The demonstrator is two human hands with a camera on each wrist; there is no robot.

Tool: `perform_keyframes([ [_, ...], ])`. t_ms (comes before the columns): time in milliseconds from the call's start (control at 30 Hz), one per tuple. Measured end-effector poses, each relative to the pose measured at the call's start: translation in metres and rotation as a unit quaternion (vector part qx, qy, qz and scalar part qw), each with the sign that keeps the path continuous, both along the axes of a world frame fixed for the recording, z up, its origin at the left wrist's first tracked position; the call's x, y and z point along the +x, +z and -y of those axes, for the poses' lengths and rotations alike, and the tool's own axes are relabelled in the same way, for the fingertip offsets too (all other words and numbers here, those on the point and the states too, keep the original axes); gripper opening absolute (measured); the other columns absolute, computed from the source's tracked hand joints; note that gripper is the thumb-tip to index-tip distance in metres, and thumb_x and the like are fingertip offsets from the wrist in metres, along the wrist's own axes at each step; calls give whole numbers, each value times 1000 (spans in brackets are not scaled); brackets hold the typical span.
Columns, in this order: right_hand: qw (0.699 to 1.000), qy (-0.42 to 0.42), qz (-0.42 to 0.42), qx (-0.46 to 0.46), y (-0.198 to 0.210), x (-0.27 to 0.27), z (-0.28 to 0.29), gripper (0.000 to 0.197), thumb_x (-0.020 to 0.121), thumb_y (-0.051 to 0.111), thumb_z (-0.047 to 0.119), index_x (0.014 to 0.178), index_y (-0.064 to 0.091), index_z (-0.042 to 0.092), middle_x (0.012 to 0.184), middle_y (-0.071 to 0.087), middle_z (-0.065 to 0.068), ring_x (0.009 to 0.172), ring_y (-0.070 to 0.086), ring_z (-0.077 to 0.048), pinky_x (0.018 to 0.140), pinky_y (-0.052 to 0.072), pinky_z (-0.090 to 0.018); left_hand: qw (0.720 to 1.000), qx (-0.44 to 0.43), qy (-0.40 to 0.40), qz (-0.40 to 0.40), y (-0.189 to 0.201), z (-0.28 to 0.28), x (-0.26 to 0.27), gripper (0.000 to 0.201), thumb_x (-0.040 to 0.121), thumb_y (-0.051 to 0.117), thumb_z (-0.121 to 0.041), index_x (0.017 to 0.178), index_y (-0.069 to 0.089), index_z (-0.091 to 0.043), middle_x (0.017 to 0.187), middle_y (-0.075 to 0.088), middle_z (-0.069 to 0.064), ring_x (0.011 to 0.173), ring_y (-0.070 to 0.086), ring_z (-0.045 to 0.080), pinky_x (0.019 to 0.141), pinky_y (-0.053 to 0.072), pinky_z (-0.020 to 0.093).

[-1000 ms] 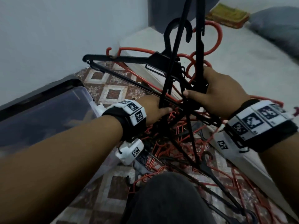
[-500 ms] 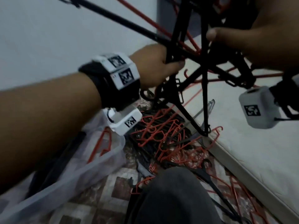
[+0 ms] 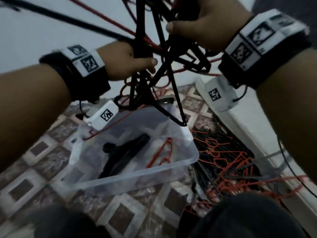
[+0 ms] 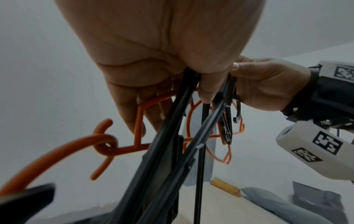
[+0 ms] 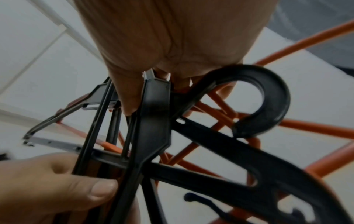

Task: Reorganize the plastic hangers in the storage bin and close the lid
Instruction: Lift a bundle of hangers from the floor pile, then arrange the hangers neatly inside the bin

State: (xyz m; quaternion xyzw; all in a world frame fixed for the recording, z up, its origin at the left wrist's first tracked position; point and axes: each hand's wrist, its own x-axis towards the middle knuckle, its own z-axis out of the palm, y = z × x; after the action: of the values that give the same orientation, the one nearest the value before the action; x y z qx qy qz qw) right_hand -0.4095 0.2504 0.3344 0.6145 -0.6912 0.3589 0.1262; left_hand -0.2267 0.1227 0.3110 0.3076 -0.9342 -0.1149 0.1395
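A tangled bunch of black and orange plastic hangers [image 3: 159, 54] hangs in the air above a clear storage bin [image 3: 173, 166]. My left hand [image 3: 130, 60] grips the black bars of the bunch [image 4: 172, 128] from the left. My right hand [image 3: 197, 24] grips the upper part near a black hook [image 5: 264, 97]. The bunch's lowest corner [image 3: 182, 122] hangs just over the bin's far rim. Inside the bin lie a black hanger [image 3: 123, 155] and an orange hanger [image 3: 161, 155].
More orange and black hangers [image 3: 228, 162] lie piled on the patterned tile floor right of the bin. A white mattress edge [image 3: 257, 134] runs along the right. My knees [image 3: 247, 217] are at the bottom. A white wall stands behind.
The view has swung left and down, so the bin now sits below the hands. Both hands still hold the bunch, now carried over the bin.
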Motion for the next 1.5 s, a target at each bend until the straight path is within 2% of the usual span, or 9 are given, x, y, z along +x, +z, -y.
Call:
perform_keyframes([
  [167, 989, 81, 69, 101, -50, 51, 72, 47, 87, 69, 37, 128, 54, 21, 110, 56, 16, 99, 54, 0, 73, 35, 2, 996, 53, 73, 1, -83, 51, 63, 47, 87, 44, -72, 83, 72, -35, 68, 65, -15, 67, 60, 1, 59, 43, 20],
  [233, 983, 88, 87, 134, -76, 66, 98, 47, 83, 72, 36, 125, 55, 25, 109, 60, 15, 100, 59, -6, 85, 44, -11, 991, 72, 104, 37, -117, 61, 78, 60, 81, 40, -82, 80, 68, -28, 68, 65, -6, 66, 61, 14, 61, 47, 29],
  [300, 976, 90, 114, 159, -108, 75, 122, 48, 80, 74, 32, 124, 56, 27, 110, 64, 13, 104, 62, -12, 96, 49, -33, 989, 96, 104, 53, -153, 69, 89, 54, 82, 39, -80, 83, 62, -32, 70, 60, -8, 64, 55, 10, 59, 41, 28],
  [367, 968, 86, 143, 188, -141, 81, 139, 48, 80, 75, 27, 124, 56, 26, 110, 65, 11, 104, 62, -15, 96, 48, -39, 986, 122, 103, 56, -188, 78, 95, 43, 87, 40, -74, 76, 55, -34, 68, 56, -11, 61, 50, 5, 56, 37, 26],
  [667, 921, 84, 300, 235, -268, 70, 174, 42, 78, 73, 5, 114, 60, 24, 99, 68, 7, 87, 65, -11, 70, 52, -22, 959, 253, 66, 108, -301, 105, 86, 44, 93, 46, -56, 132, 53, -37, 119, 64, -3, 103, 60, 20, 82, 37, 25],
  [1000, 925, 66, 237, 290, -320, 70, 197, 26, 81, 70, 7, 100, 67, 25, 106, 64, 2, 92, 64, -20, 76, 55, -32, 947, 272, 78, 151, -319, 119, 109, 43, 100, 49, -35, 140, 50, -20, 127, 60, -2, 115, 54, 17, 87, 33, 15],
  [1100, 924, 65, 234, 297, -326, 76, 199, 31, 84, 72, 16, 112, 71, 27, 120, 66, 0, 99, 66, -21, 87, 54, -29, 947, 276, 90, 140, -316, 125, 125, 38, 98, 54, -31, 133, 58, -15, 130, 61, 6, 119, 55, 23, 100, 41, 28],
  [1267, 916, 8, 204, 344, -329, 70, 196, 40, 87, 69, 17, 123, 65, 33, 117, 68, -2, 93, 67, -25, 83, 57, -34, 944, 287, 118, 110, -308, 128, 145, 29, 95, 61, -31, 116, 70, -14, 111, 70, 6, 106, 62, 25, 90, 48, 29],
  [1500, 911, -52, 181, 367, -329, 61, 183, 17, 82, 70, 14, 95, 66, 24, 96, 71, -5, 86, 67, -25, 77, 56, -34, 863, 463, 192, -55, -293, 140, 179, 31, 87, 72, -33, 116, 64, -27, 110, 71, 4, 102, 68, 22, 90, 53, 43],
])
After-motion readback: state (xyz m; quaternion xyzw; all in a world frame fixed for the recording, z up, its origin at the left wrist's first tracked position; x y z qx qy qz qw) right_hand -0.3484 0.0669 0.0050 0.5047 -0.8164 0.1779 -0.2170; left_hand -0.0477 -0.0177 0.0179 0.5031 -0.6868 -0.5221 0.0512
